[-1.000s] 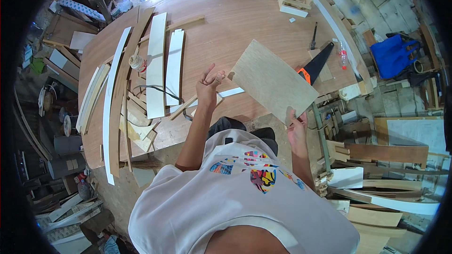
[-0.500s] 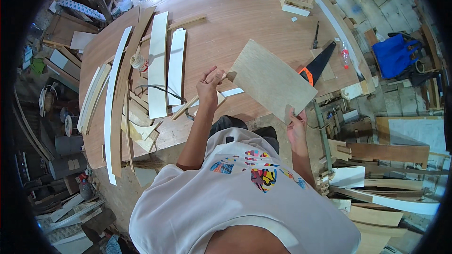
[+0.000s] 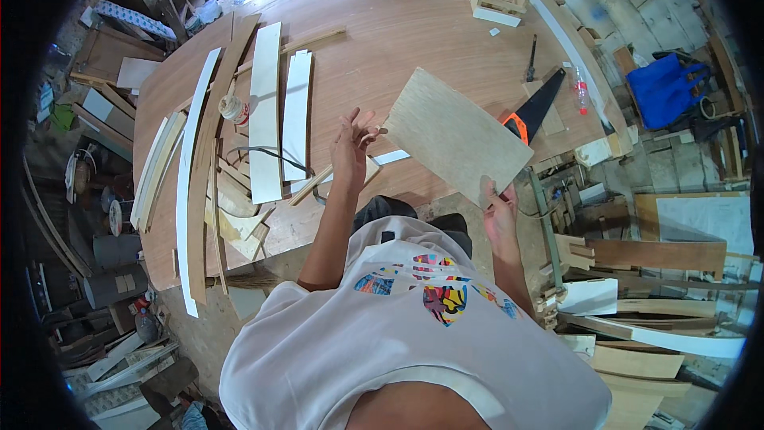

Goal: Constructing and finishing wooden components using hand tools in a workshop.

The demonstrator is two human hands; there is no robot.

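Observation:
A thin rectangular plywood board (image 3: 458, 131) is held tilted above the front of the workbench. My right hand (image 3: 500, 211) grips its lower right corner, thumb on the upper face. At the board's left edge my left hand (image 3: 350, 147) is raised with its fingers apart; a fingertip is at or very near the edge, and whether it touches I cannot tell. Behind the board's right end lies a handsaw (image 3: 545, 103) with a black blade and orange handle. White-faced strips (image 3: 267, 111) lie to the left of my left hand.
The brown workbench (image 3: 382, 16) carries long boards (image 3: 208, 167), a glue-smeared jar (image 3: 233, 108), a plastic bottle (image 3: 582, 94) and a small wooden box (image 3: 499, 1). A blue bag (image 3: 667, 89) lies beyond the right edge. Stacked timber (image 3: 656, 259) crowds my right side.
My left hand's fingers have spread from a pinch beside the board's left edge. The board has shifted very slightly left, still in my right hand.

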